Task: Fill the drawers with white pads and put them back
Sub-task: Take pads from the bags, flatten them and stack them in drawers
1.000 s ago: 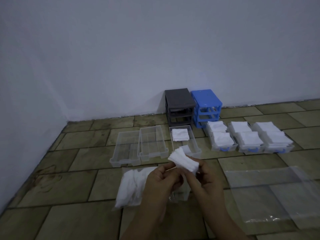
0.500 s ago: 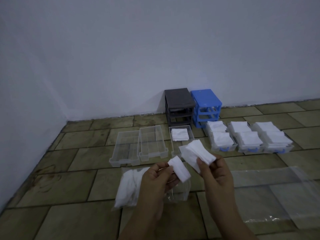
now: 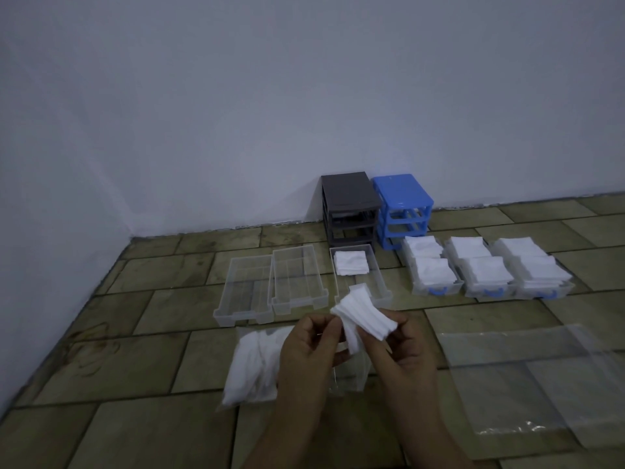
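Pads in hand: a small stack of white pads (image 3: 363, 318) is held up over the floor, low in the middle of the view, with its long side running from 10 o'clock to 4 o'clock.
Right hand: the right hand (image 3: 402, 350) pinches the 4 o'clock end of the stack with curled fingers (image 3: 377, 335).
Left hand: the left hand (image 3: 309, 346) pinches the 10 o'clock end, fingers curled too.
Where it goes: the half-filled drawer (image 3: 380, 282) lies at 12 o'clock from the stack, just past the fingers, and the right hand looks a bit nearer to it.
In that drawer: one pile of pads (image 3: 350, 262) sits at its far end, and the near end looks free.
Other drawers: two empty drawers (image 3: 270, 287) lie at 10 o'clock; three full drawers (image 3: 487, 270) lie at 2 o'clock.
Frames: the grey frame (image 3: 350, 206) and the blue frame (image 3: 402, 206) stand by the wall at 12 o'clock.
Bag: a bag of pads (image 3: 252, 363) lies on the floor under the left hand.
Hard to see: the stack hides the drawer's near end, and the pads in hand cannot be counted.
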